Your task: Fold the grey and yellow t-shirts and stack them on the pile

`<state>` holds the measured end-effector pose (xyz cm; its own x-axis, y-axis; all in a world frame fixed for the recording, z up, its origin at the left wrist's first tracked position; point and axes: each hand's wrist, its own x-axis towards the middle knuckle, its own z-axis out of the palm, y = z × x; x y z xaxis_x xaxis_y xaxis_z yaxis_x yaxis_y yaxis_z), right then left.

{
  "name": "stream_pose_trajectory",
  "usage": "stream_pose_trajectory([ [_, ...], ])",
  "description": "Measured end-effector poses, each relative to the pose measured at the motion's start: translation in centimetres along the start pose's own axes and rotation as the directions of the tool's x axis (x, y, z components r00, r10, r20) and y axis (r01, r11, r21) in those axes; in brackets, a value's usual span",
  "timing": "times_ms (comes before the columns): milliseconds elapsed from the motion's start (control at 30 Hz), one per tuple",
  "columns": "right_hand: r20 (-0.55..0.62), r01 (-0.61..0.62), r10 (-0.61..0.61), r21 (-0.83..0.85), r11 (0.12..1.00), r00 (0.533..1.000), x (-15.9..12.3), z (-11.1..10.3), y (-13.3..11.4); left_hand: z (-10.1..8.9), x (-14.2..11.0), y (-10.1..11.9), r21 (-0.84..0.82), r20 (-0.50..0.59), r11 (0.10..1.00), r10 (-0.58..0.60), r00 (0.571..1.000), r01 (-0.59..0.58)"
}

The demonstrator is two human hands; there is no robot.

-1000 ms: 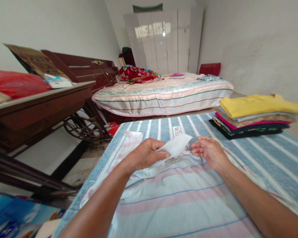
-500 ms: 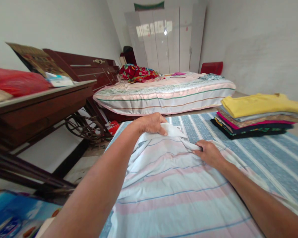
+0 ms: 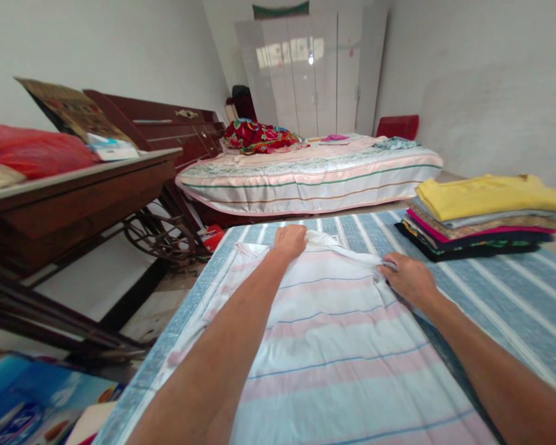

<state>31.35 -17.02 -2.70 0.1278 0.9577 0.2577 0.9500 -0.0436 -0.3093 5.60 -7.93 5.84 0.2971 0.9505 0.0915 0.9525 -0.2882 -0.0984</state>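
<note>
A striped shirt (image 3: 338, 346) in white, pink and pale blue with thin blue lines lies spread over a blue-and-white striped cloth (image 3: 491, 290). My left hand (image 3: 291, 240) is closed on the shirt's far edge, by the white collar. At the far right corner of the same edge, my right hand (image 3: 410, 278) pinches the fabric. Between the two hands the edge is drawn fairly straight and slightly raised. A sleeve (image 3: 250, 253) shows beyond my left forearm.
A stack of folded clothes (image 3: 486, 216), yellow on top, sits to the right. Behind is a bed (image 3: 310, 182) with a red floral cloth (image 3: 262, 137). At left stand a wooden table (image 3: 134, 179) with a red bag (image 3: 37, 151) and a blue box (image 3: 41, 395) below.
My left hand has moved from the loose collar flap to the far edge. My right hand has taken hold of the fabric and shifted right. The shirt now lies smoother.
</note>
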Motion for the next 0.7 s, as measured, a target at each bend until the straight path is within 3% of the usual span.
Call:
stream_pose_trajectory([
  [167, 0.14, 0.129, -0.134, 0.042, 0.991, 0.981, 0.3, 0.3, 1.2, 1.8, -0.5, -0.7, 0.046, -0.01, 0.998, -0.041, 0.999, 0.041],
  [267, 0.162, 0.065, -0.08, 0.093, 0.993, 0.983, 0.5, -0.3, 1.2, 1.9, -0.6, -0.9, 0.049, -0.029, 0.998, -0.047, 0.998, 0.049],
  [400, 0.096, -0.02, 0.004, 0.165, 0.986, 0.995, 0.8, -2.9, 1.5, 1.4, -0.4, -0.6, 0.036, -0.085, 0.998, -0.057, 0.995, 0.06],
  [567, -0.026, -0.203, 0.201, -0.157, 0.966, 0.979, 1.1, -6.1, 2.6, 1.5, 0.0, 0.4, -0.023, -0.159, 0.998, -0.061, 0.985, 0.058],
  [700, 0.117, -0.284, 0.33, -0.296, 0.912, 0.937, 0.3, -4.4, 3.0, 2.9, 0.4, 1.1, -0.094, -0.12, 0.995, -0.048, 0.992, 0.036],
])
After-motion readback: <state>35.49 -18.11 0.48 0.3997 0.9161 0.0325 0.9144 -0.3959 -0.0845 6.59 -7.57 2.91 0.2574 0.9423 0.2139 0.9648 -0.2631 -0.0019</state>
